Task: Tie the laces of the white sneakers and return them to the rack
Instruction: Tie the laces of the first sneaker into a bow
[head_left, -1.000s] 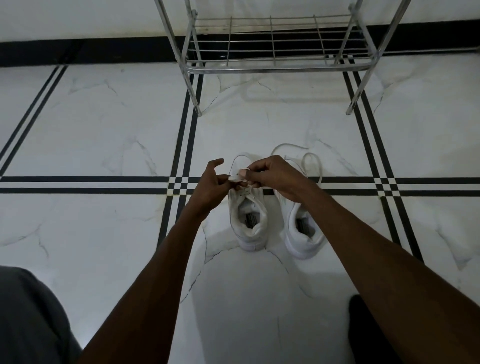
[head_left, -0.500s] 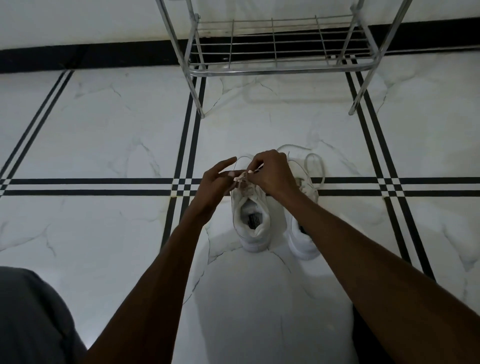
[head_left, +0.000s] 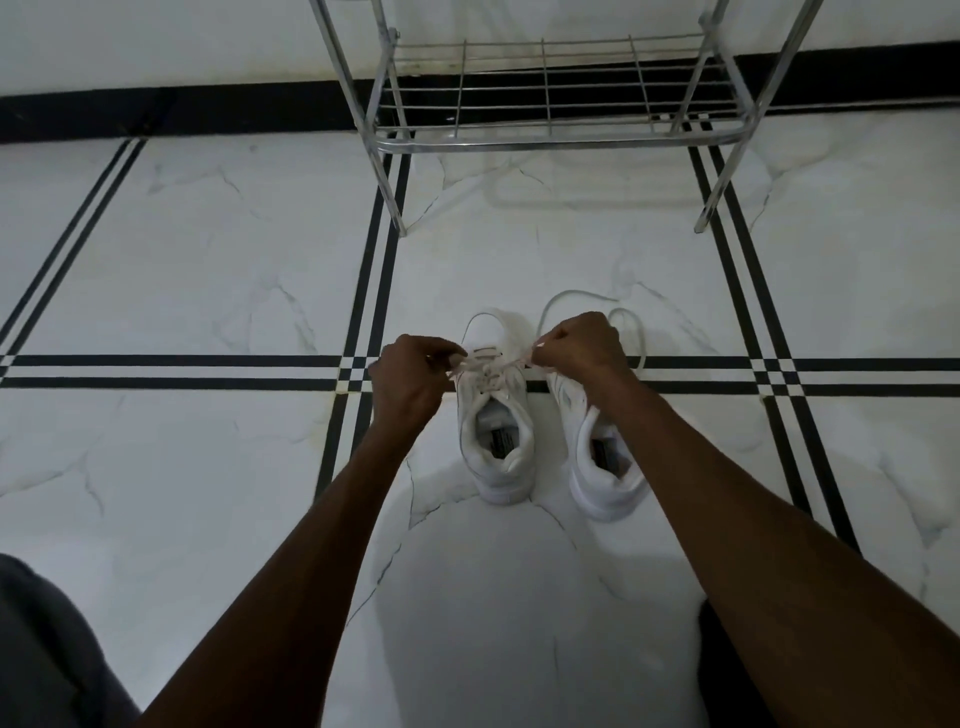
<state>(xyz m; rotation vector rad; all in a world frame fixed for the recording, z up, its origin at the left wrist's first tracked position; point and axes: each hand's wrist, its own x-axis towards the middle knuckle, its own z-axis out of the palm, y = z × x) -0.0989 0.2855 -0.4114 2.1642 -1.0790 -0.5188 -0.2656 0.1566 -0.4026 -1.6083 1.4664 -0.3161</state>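
Two bare forearms, sleeveless to the frame's edge, end in the left hand (head_left: 405, 382) and right hand (head_left: 582, 345), both without rings, watches or gloves. Dark grey clothing (head_left: 47, 649) shows below and left of the left hand.

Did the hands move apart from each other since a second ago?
Yes. The left hand and right hand were bunched over the left sneaker; now they sit at its two sides, pulling the lace outward.
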